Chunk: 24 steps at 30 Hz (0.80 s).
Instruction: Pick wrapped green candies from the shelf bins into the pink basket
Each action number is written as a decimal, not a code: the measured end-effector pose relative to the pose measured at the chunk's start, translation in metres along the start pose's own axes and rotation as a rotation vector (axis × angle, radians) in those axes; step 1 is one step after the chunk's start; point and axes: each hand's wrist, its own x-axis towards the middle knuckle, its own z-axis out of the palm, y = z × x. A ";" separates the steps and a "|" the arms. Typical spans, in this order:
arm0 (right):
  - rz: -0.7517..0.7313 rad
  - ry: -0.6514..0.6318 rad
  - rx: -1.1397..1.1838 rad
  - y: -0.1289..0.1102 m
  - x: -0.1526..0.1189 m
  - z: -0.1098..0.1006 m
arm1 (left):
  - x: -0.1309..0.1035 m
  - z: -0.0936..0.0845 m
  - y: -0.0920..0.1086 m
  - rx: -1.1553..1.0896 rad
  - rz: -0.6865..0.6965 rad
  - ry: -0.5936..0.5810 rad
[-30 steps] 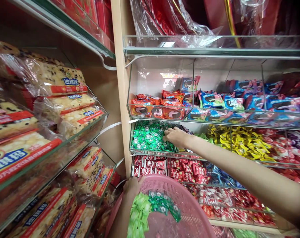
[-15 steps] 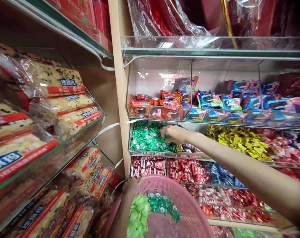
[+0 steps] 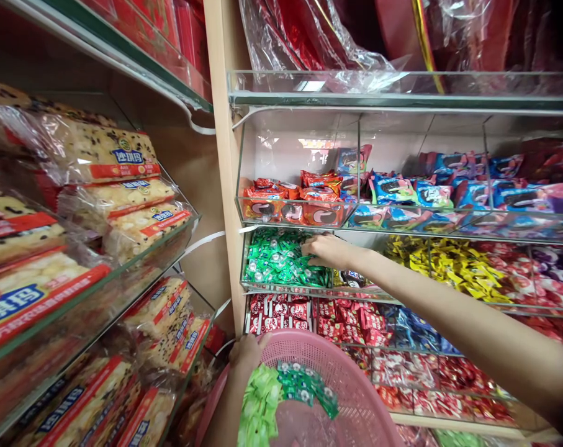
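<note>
With its fingers curled over the rim, my left hand (image 3: 246,352) grips a pink plastic basket (image 3: 355,379) low in the view. Inside the basket lie light-green candy packets (image 3: 261,403) and a smaller pile of dark-green wrapped candies (image 3: 304,386). My right hand (image 3: 325,248) reaches into a clear shelf bin of green wrapped candies (image 3: 276,257). Its fingers bend down among the candies at the bin's right side. The fingertips are partly hidden, so what they hold, if anything, does not show.
Red-labelled packaged pastries (image 3: 118,149) fill the glass shelves on the left. A wooden post (image 3: 223,155) divides them from the candy bins. Above the green candies, a glass ledge (image 3: 402,217) fronts red and blue packets. Yellow candies (image 3: 449,267) lie under my right forearm.
Hardly anything differs. My right hand stays in the green candies with only a slight shift of the fingers, and the basket keeps its place.
</note>
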 end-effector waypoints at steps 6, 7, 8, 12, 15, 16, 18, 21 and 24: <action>0.020 -0.041 -0.062 -0.011 -0.004 0.011 | 0.002 0.002 -0.001 0.006 -0.001 -0.001; 0.022 -0.037 -0.064 -0.011 -0.004 0.013 | 0.001 0.001 -0.001 0.006 -0.001 -0.002; 0.020 -0.023 -0.059 -0.010 -0.004 0.014 | 0.001 0.001 -0.001 0.006 0.000 -0.003; 0.011 0.126 0.045 -0.008 -0.006 0.010 | -0.001 -0.002 0.001 0.010 0.010 0.002; -0.016 0.267 0.310 -0.021 -0.013 0.000 | -0.002 -0.002 0.003 0.021 0.012 0.008; -0.029 0.292 0.437 -0.030 -0.017 -0.002 | -0.003 -0.002 0.003 0.020 0.013 0.011; -0.048 0.281 0.688 -0.053 -0.027 0.002 | -0.003 -0.002 0.003 0.027 0.014 0.019; -0.077 0.141 0.833 -0.092 -0.044 0.035 | -0.003 -0.001 0.003 0.023 0.013 0.015; -0.003 -0.047 0.679 -0.123 -0.057 0.088 | -0.002 -0.001 0.003 0.020 -0.001 0.007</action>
